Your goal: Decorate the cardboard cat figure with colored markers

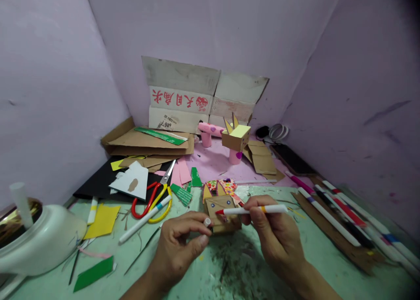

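Observation:
Held between the fingers of my right hand [274,230] is a white marker [241,211] with a red tip and an orange band. Its tip points left, in front of a small cardboard box figure [223,206] with pointed yellow ears and two eyes. Beside the figure's lower left, my left hand [180,247] is closed on a small white marker cap [207,222]. Behind the figure lies a flower-patterned piece [229,185], partly hidden by it. Farther back stands a pink paper animal with a cardboard head [234,140] and yellow ears.
Red-and-yellow scissors [154,199] and a capped marker [144,219] lie to the left. A white glue gun [49,238] is at far left. Several markers [331,217] lie on cardboard at right, near a phone [292,159]. Cardboard sheets [151,144] sit at the back.

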`<state>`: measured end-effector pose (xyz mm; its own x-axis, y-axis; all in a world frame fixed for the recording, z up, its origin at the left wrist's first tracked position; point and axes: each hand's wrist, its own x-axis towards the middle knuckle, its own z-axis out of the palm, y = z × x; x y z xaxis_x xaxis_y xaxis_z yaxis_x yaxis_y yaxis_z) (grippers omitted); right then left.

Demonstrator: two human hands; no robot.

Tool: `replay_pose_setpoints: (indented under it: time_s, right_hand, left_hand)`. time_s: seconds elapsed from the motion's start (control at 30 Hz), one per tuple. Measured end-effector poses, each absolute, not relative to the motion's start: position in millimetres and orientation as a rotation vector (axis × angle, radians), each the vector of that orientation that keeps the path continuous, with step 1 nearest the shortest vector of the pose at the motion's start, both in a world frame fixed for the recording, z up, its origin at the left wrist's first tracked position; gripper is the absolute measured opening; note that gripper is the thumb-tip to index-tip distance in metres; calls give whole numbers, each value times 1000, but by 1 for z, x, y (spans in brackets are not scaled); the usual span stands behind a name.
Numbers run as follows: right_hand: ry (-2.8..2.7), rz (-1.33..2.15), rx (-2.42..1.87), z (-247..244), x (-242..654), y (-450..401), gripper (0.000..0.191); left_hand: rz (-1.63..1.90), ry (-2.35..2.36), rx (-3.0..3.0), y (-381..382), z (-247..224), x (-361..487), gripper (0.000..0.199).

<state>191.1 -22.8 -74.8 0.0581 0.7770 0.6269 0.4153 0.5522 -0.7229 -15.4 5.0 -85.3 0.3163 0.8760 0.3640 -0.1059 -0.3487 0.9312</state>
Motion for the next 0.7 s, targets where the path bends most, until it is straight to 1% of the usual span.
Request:
replay_pose_setpoints:
  time_s: [0.27,0.43,0.7]
  right_hand:
    - [-1343,152,-1141,-62,220,-16,21]
    - [-1419,199,-1133,-64,223,-15,19]
    - [-1535,232,-1108,-64,212,-16,18]
  left_hand:
    - [1219,729,1583,6,-89,-16,5]
    - [1202,733,1573,6,-98,-18,7]
    - [1202,743,1574,6,-98,-18,11]
